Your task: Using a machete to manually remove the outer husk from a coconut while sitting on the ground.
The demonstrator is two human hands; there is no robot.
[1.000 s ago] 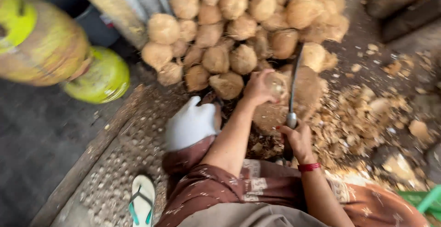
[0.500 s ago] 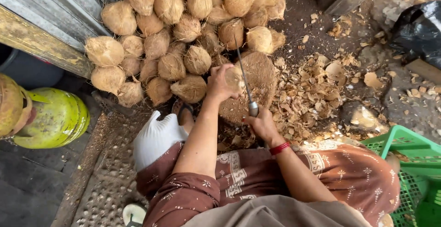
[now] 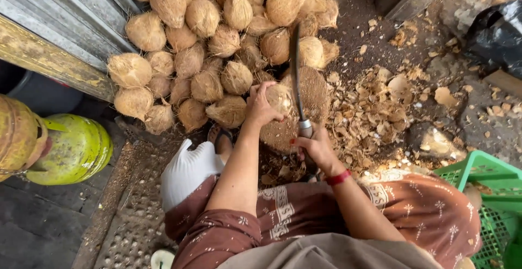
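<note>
coconut (image 3: 280, 98) gripped by left hand (image 3: 260, 106) on block (image 3: 318, 92) | knife (image 3: 296, 73) clasped upright in right hand (image 3: 312, 146), blade beside coconut

Coconut pile (image 3: 217, 35) close beyond block (image 3: 315, 106)

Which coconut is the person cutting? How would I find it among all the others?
Start at the big heap of brown husked coconuts against the grey metal wall. At its near edge stands a round wooden chopping block. The pale, partly peeled coconut on it is the only one gripped by the left hand, beside the long curved knife in the right hand.
</note>
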